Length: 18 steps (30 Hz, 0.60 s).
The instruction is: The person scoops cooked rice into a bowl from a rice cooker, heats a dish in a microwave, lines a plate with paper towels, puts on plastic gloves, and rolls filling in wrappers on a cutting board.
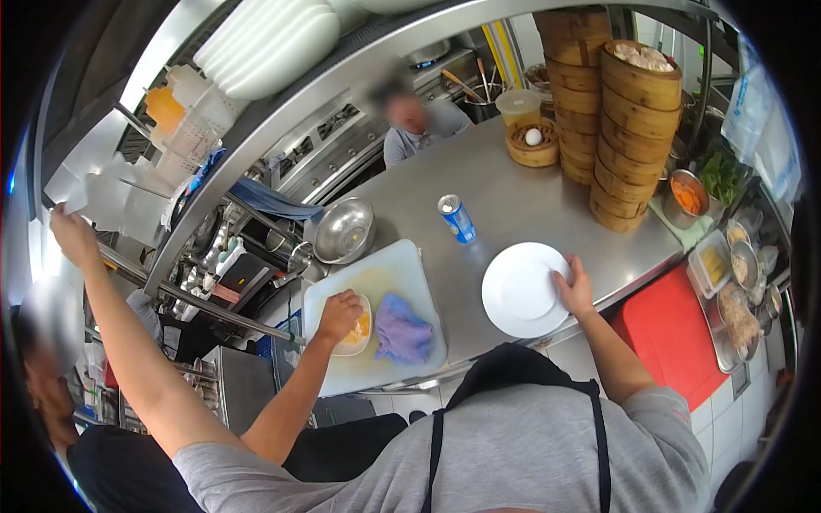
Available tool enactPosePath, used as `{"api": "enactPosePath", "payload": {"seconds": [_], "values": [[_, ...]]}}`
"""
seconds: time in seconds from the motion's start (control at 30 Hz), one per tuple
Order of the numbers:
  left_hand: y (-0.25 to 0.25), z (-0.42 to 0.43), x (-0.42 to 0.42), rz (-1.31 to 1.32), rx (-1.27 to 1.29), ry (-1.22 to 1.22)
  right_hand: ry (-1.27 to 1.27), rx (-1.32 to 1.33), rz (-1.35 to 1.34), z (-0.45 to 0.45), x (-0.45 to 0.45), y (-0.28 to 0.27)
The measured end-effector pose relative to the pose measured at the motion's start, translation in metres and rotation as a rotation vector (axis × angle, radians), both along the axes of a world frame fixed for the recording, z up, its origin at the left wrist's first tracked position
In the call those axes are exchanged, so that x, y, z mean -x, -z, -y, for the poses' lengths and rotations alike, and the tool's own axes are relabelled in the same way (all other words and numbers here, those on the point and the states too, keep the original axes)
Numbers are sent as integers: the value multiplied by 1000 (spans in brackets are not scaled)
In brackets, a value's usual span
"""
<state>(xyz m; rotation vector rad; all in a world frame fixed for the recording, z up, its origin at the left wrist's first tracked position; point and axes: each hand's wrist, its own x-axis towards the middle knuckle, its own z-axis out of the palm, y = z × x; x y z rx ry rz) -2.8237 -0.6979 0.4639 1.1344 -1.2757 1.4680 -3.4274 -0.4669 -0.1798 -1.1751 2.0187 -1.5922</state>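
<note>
My left hand (77, 235) reaches far out to the left, fingers pinched at the edge of a white paper (73, 197); more white sheets (128, 205) hang beside it. My right hand (575, 289) holds the right rim of an empty white plate (520, 291) at the front of the steel counter (402, 192). Left of the plate, a co-worker's hand (340, 316) dips into a small bowl of yellow-orange food (359, 332) on a white cutting board (342, 286). A purple-blue cloth (402, 329) lies crumpled on that board.
Behind the plate stands a blue can (456, 218). A metal bowl (344, 231) sits behind the board. Tall bamboo steamers (634, 128) and a small steamer with an egg (532, 150) stand at the back right. Across the counter is another person (419, 128). A metal shelf rail (192, 197) arches overhead.
</note>
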Motion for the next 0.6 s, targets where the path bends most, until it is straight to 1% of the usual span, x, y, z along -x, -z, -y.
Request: {"api": "enactPosePath", "payload": {"seconds": [0.03,0.1,0.13,0.2,0.27,0.33,0.4,0.47,0.53,0.6], "values": [[-10,1,-9,10,55,20,2,5,-17,1,1,4],[-23,-2,-19,140,222,9,4,11,-10,3,2,7],[-35,1,-32,99,266,36,-2,10,-7,4,3,9],[-42,-7,-29,65,325,81,-15,2,-5,2,2,5],[-41,-15,-22,16,350,199,-10,3,16,1,-1,0],[-28,-33,7,-29,358,375,-4,15,31,1,1,-1],[-2,-58,52,-58,338,577,1,101,-30,3,2,8],[35,-88,108,-61,282,759,17,110,-57,4,2,13],[81,-123,166,-56,169,861,22,124,-88,3,2,10],[139,-158,225,-83,-5,908,10,96,-113,0,1,4]]}}
